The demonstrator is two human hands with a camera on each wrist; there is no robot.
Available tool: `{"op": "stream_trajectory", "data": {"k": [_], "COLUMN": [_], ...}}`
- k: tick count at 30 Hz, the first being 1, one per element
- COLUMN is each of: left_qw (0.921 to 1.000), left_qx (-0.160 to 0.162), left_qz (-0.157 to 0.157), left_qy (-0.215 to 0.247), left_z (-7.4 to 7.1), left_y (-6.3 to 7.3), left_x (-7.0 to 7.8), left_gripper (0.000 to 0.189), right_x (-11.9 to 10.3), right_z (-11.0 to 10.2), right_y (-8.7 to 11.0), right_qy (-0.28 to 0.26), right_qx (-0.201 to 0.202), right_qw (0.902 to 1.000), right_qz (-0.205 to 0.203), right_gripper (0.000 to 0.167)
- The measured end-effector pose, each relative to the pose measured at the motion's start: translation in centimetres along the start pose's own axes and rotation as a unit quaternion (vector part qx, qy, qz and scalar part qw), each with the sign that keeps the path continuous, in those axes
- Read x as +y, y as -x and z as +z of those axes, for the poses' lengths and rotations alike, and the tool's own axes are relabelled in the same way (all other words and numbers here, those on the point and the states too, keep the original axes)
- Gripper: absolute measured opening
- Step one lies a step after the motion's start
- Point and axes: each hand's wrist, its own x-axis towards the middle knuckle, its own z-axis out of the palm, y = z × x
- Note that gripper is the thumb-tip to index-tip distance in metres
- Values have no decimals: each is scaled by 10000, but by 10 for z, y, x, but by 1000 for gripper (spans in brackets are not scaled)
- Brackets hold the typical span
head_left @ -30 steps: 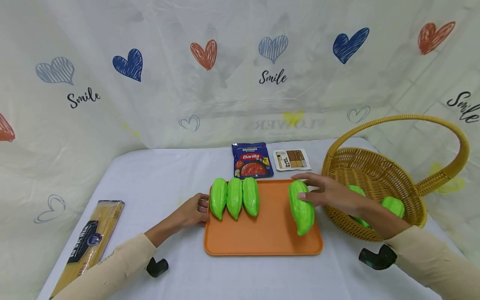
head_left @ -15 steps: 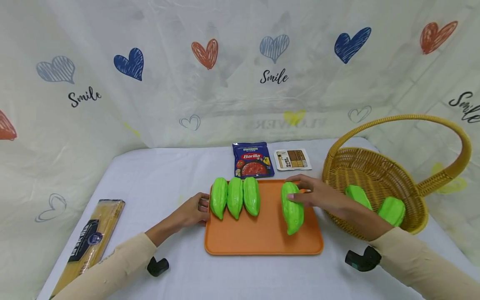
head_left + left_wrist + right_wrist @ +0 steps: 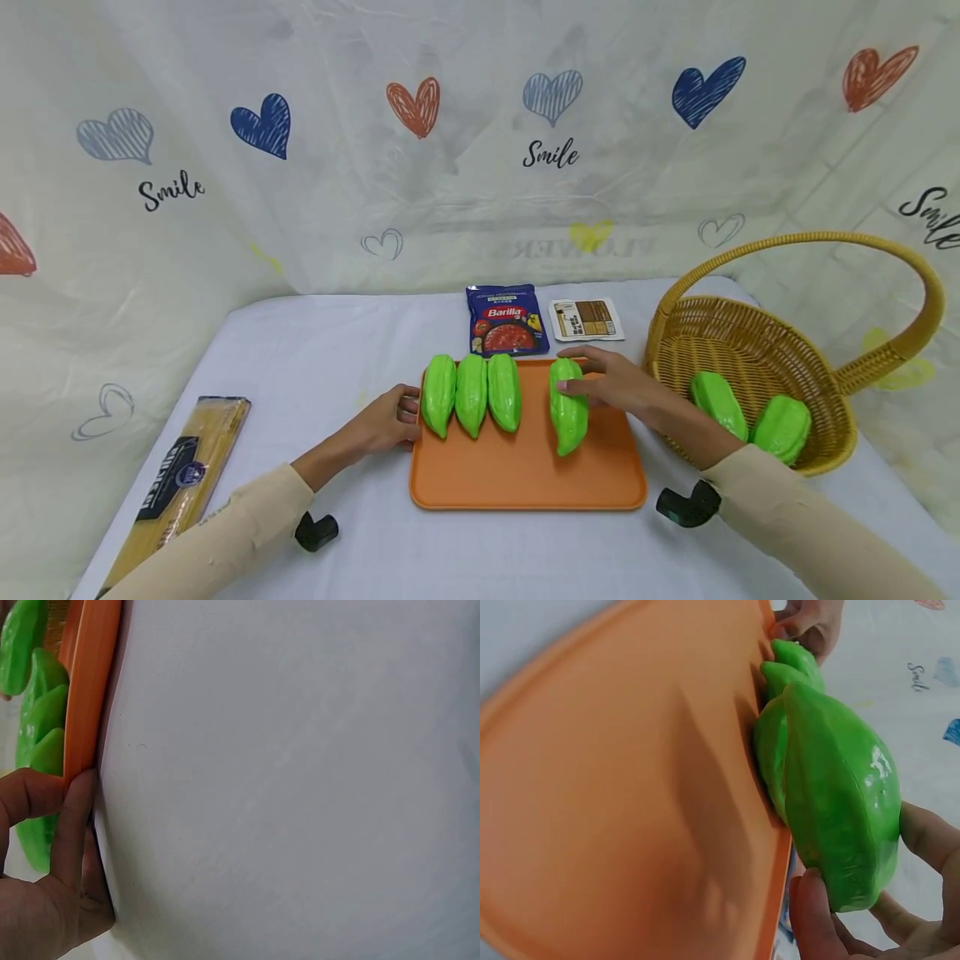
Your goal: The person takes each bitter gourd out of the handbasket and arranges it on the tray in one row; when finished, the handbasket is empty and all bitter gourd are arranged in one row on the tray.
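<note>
My right hand [image 3: 611, 383] holds a glossy green ridged gourd [image 3: 567, 408] with a pointed end, thumb on one side and fingers on the other. In the right wrist view this gourd [image 3: 840, 795] is over the orange tray [image 3: 615, 765], casting a shadow on it. Three similar gourds [image 3: 471, 396] lie side by side at the tray's left, tips toward me. At the left rim, my left hand [image 3: 392, 419] pinches the orange tray [image 3: 525, 479] between thumb and fingers, as the left wrist view shows.
At the right stands a wicker basket [image 3: 675, 333] with a tall handle and two more green gourds [image 3: 782, 427] inside. Behind the tray lie a blue Barilla pouch [image 3: 507, 321] and a small flat white package [image 3: 587, 320]. A spaghetti pack [image 3: 180, 483] lies at the left.
My right hand has carried its gourd leftward across the tray, closer to the row of three. The left hand stays at the tray's left rim.
</note>
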Motion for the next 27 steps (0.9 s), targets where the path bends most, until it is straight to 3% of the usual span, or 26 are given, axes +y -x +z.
{"op": "stream_trajectory", "data": {"k": [12, 27], "left_qw": [10000, 10000], "left_qx": [40, 27], "left_qz": [2, -17], "left_qy": [24, -11], "left_z": [1, 1], "left_y": [-1, -1], "left_x": [-1, 0], "left_gripper": [70, 70], "right_x": [0, -4], "right_z": [8, 10], "right_y": [-31, -51], "right_qy": [507, 285], "right_qx": [180, -4], "right_qw": [9985, 9996], "right_qz": [-82, 49], "right_gripper": [76, 61]}}
